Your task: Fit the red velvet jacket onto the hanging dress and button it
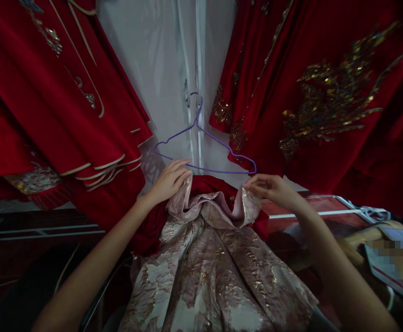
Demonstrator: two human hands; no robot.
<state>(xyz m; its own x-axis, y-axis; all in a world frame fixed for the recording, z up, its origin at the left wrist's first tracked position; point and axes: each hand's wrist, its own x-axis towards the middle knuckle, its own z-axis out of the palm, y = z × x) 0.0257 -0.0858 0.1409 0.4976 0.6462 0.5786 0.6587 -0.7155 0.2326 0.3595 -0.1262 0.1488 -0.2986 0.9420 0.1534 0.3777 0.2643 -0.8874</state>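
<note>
A pale pink brocade dress with pleats and a shiny raised pattern spreads out below me. My left hand pinches the left end of its folded top edge, fingers closed on the cloth. At the other end of that edge, my right hand grips the cloth between thumb and fingers. The top edge sags in waves between the two hands. Just beyond it a thin purple hanger hangs by its hook, with no garment on it. Dark red cloth lies behind the dress top.
Red garments with cream piping hang at the left. More red garments with gold sequin embroidery hang at the right. A pale panel stands between them. Printed sheets and a white cord lie at the right.
</note>
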